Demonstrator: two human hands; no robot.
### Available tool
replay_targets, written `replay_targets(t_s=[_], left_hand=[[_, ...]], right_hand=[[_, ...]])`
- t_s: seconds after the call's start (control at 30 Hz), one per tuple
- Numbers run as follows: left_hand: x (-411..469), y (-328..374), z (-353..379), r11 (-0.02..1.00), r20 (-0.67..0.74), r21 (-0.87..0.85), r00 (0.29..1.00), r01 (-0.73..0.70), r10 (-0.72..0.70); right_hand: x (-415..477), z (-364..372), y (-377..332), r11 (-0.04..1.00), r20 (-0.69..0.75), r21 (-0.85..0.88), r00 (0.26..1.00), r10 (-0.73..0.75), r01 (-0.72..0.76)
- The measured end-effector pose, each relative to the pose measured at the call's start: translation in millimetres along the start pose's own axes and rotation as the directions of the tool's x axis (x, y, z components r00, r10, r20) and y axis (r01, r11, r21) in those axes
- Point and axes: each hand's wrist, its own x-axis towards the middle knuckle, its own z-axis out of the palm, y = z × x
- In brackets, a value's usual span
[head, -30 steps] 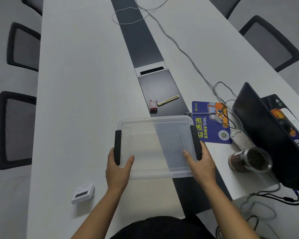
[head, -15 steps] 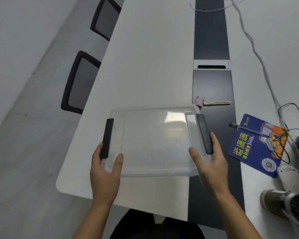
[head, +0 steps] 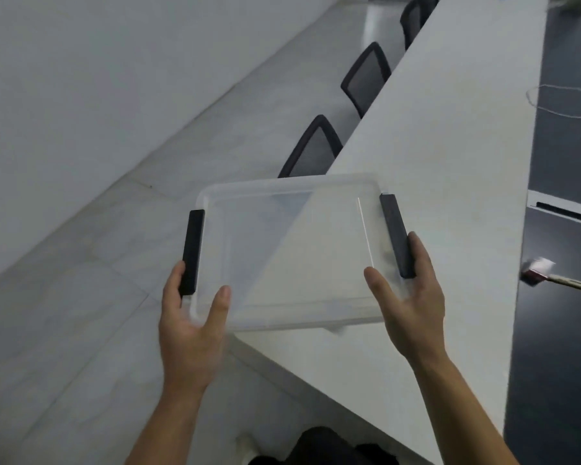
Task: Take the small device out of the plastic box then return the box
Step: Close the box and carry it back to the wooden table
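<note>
Clear plastic box point(head: 292, 253), held in the air over the near left corner of the white worktop point(head: 450, 162), partly out past its edge above the grey floor point(head: 64, 330). Open top facing up toward the camera, long axis running left to right, nothing visible inside. Black clip handles on both short ends: left handle point(head: 192, 251), right handle point(head: 397, 235). Left hand point(head: 190, 325) gripping the near left corner, thumb over the rim, fingers behind the black handle. Right hand point(head: 411, 305) gripping the near right corner the same way. Black mesh chairs point(head: 316, 149) lined along the far left side of the worktop. Dark strip point(head: 564, 330) down the worktop at right, small red and white item point(head: 537, 270) on it, blurred.
</note>
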Motion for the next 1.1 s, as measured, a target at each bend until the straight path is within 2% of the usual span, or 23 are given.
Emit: replay_targets(t_s=[0.2, 0.4, 0.67, 0.87, 1.1], left_hand=[[88.0, -45.5, -128.4, 0.999, -0.132, 0.036, 0.991, -0.011, 0.016], [171.9, -74.8, -188.3, 1.000, -0.163, 0.023, 0.987, 0.000, 0.003], [325.4, -101.2, -181.8, 1.000, -0.172, 0.010, 0.985, -0.014, 0.015], [481.7, -89.9, -156.4, 0.999, -0.161, 0.028, 0.986, -0.034, 0.038], [646.8, -63.0, -100.6, 0.994, -0.097, -0.069, 0.993, -0.080, 0.073]], right_hand=[[-18.8, 158.9, -66.6, 0.999, 0.100, 0.007, 0.994, -0.039, 0.039], [-1.1, 260.1, -107.5, 0.996, 0.125, 0.045, 0.989, -0.078, 0.073], [92.5, 376.1, -123.4, 0.993, 0.087, 0.094, 0.993, -0.074, 0.066], [215.2, 462.1, -152.5, 0.989, 0.096, 0.130, 0.992, -0.086, 0.073], [358.6, 524.9, -184.7, 0.986, 0.041, 0.143, 0.994, -0.097, 0.091]])
